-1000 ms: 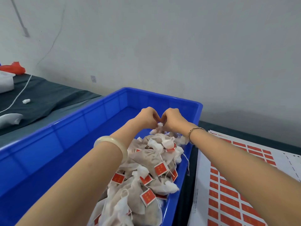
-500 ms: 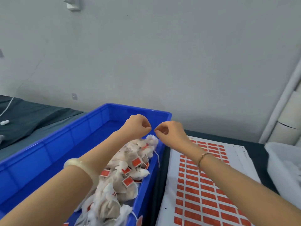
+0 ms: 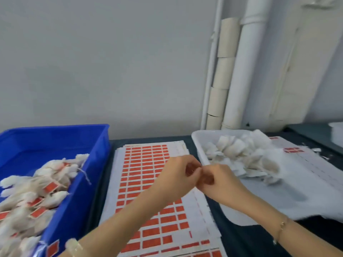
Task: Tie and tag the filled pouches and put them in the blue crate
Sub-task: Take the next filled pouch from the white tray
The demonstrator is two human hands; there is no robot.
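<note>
Tagged pouches (image 3: 46,175) lie in the blue crate (image 3: 104,145); one loose string (image 3: 85,176) against its wall may snag. Over the label sheet (image 3: 144,164), left hand (image 3: 178,175) and right hand (image 3: 220,180) meet, fingers curled; contents indeterminate. Untagged pouches (image 3: 241,153) heaped in the white tray (image 3: 196,141) could spill.

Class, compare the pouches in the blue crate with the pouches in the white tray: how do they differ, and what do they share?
The crate pouches carry red tags; the tray pouches show none. The crate pouches have gathered necks with string trailing; the tray pouches look flatter, though blurred. Both are whitish cloth, heaped loosely.
</note>
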